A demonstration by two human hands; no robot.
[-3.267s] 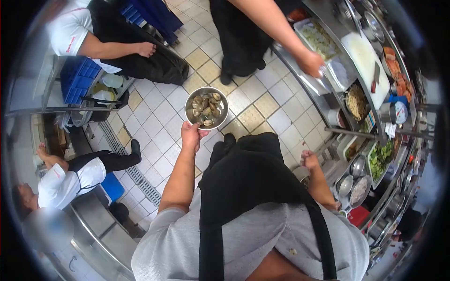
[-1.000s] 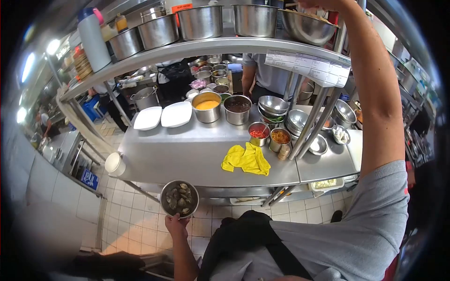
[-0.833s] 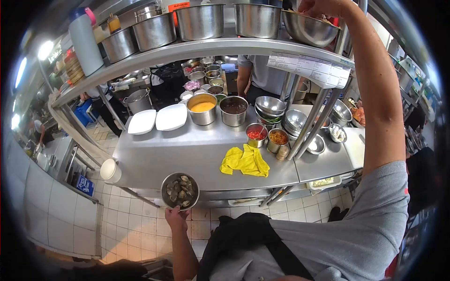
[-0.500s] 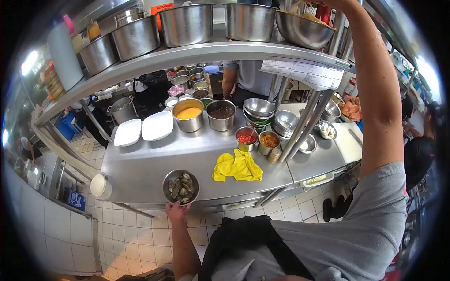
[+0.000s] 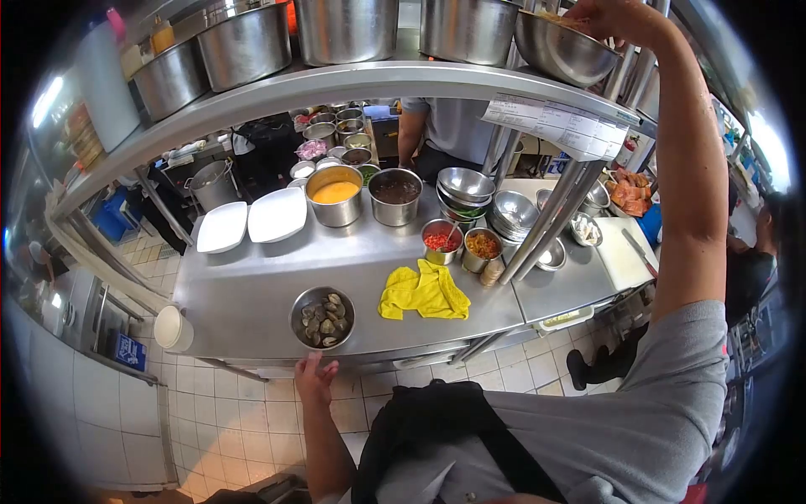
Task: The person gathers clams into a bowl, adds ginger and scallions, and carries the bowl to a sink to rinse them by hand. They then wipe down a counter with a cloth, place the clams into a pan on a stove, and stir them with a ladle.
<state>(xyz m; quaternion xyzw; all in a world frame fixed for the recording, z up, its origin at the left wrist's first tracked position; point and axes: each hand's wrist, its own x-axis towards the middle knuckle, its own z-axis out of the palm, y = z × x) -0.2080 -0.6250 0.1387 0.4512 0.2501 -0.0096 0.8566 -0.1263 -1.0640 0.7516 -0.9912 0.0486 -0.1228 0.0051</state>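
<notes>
- In the head view, saw a steel bowl (image 5: pixel 306 300) of clams (image 5: pixel 324 321) resting on the metal counter (image 5: pixel 243 290), close to the near edge.
- Saw the left hand (image 5: pixel 316 382) just below that bowl, fingers loosely parted (could not tell whether touching the rim).
- Found the right hand (image 5: pixel 610 18) raised to a large mixing bowl (image 5: pixel 567 60) on the overhead shelf (image 5: pixel 336 78); could not tell the grip, with fingertips partly hidden.
- Noted a crumpled yellow cloth (image 5: pixel 424 290) right of the clams, lying flat on the steel.
- Along the far side, saw two white dishes (image 5: pixel 277 216) side by side, then a pot of orange liquid (image 5: pixel 336 216) and a pot of dark liquid (image 5: pixel 395 217).
- Farther right, found a small container of red pieces (image 5: pixel 440 259), stacked bowls (image 5: pixel 466 183) and a white cutting board (image 5: pixel 621 248) bearing a knife (image 5: pixel 640 249).
- At the left end, saw a white tub (image 5: pixel 173 329).
- Noted printed slips (image 5: pixel 554 126) hanging from the shelf front (too small to read).
- Beyond, glimpsed a person in a grey shirt (image 5: pixel 457 126); below, pale floor tiles (image 5: pixel 239 424) and a blue crate (image 5: pixel 131 353).
</notes>
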